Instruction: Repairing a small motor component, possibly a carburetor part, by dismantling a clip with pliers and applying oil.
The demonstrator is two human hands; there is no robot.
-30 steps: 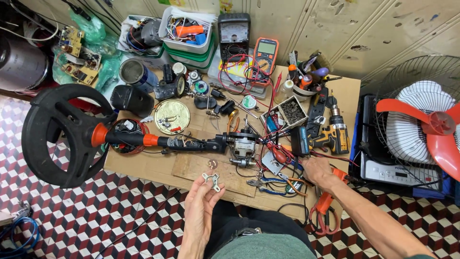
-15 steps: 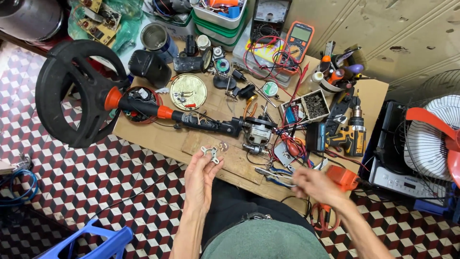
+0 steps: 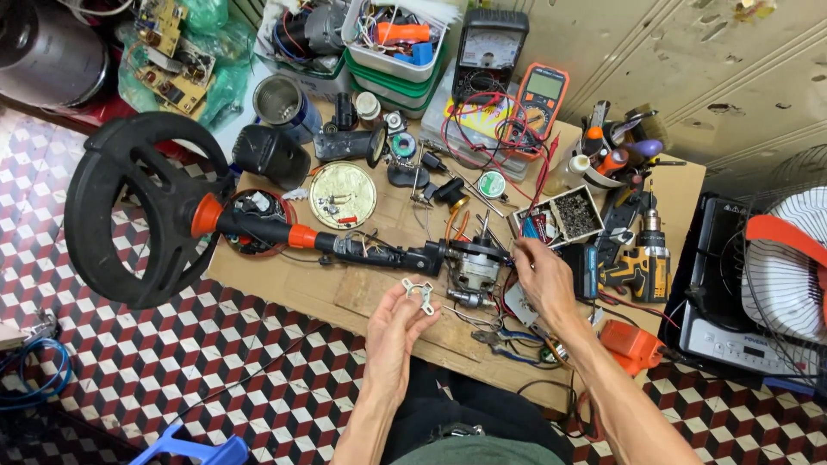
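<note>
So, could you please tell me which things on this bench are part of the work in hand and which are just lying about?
In hand:
- left hand holding a small metal bracket
- right hand reaching at the small motor
- black shaft with orange collars

Lying about:
- orange multimeter
- yellow cordless drill
- metal can
- tray of screws

Black fan guard (image 3: 138,207), orange collar (image 3: 205,215), yellow-black drill (image 3: 642,271)

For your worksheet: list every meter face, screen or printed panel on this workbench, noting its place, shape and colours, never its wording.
Analogue meter: back centre, black box, pale dial.
Digital multimeter: right of it, orange case, grey-green screen.
Cooktop panel: far right, white strip under black top.
Left hand: holds a small metal bracket, unlabelled.
</note>
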